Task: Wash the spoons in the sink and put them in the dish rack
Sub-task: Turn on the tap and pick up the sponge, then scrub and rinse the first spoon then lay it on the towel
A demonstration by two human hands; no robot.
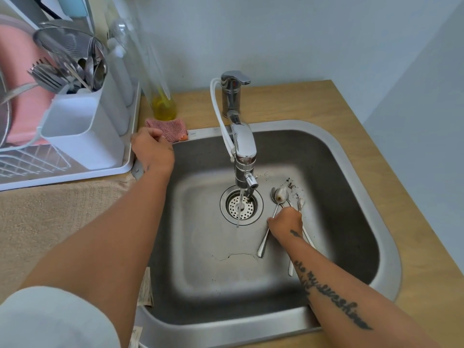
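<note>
Three dirty spoons (280,196) lie in the steel sink (346,172), right of the drain (241,205), bowls pointing away from me. My right hand (286,223) is down on their handles with fingers curled over them. My left hand (152,149) rests with fingers curled on the sink's left rim, holding nothing, next to the white dish rack (75,172). The rack's white cutlery holder (82,126) has forks and spoons standing in it. A thin stream of water runs from the tap (243,144) into the drain.
A pink mesh scrubber (167,125) lies at the sink's back left corner beside a bottle of yellow liquid (164,109). A pink plate and a strainer sit in the rack. A beige cloth (62,217) covers the counter at left. Wooden counter (401,159) runs right of the sink.
</note>
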